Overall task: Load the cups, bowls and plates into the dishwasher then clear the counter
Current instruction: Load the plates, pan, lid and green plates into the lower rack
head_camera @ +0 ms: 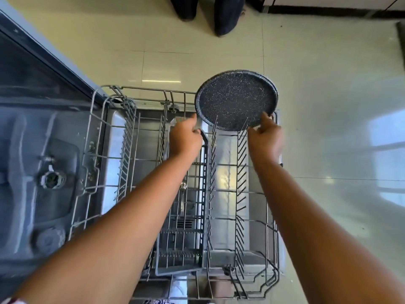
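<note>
The left hand [186, 137] grips the left edge of a dark speckled plate [236, 99], fingers curled around the rim near the far end of the pulled-out lower rack [92, 137], most likely to steady the plate while it is lined up with the prongs. To the left, the open dishwasher tub [43, 161] shows its floor and drain, so the rack sits fully out on the lowered door for easy reach. Between the arms a grey cutlery basket [182, 233] stands in the middle of the rack, leaving the tine rows [241, 172] on the right free for plates. The plate is held upright, tilted slightly, its lower edge among the far tines of those rows; standing it on edge lets it slot between them. The right hand [265, 137] pinches the plate's right lower rim, sharing the load. The rack looks otherwise bare, so loading seems just begun.
</note>
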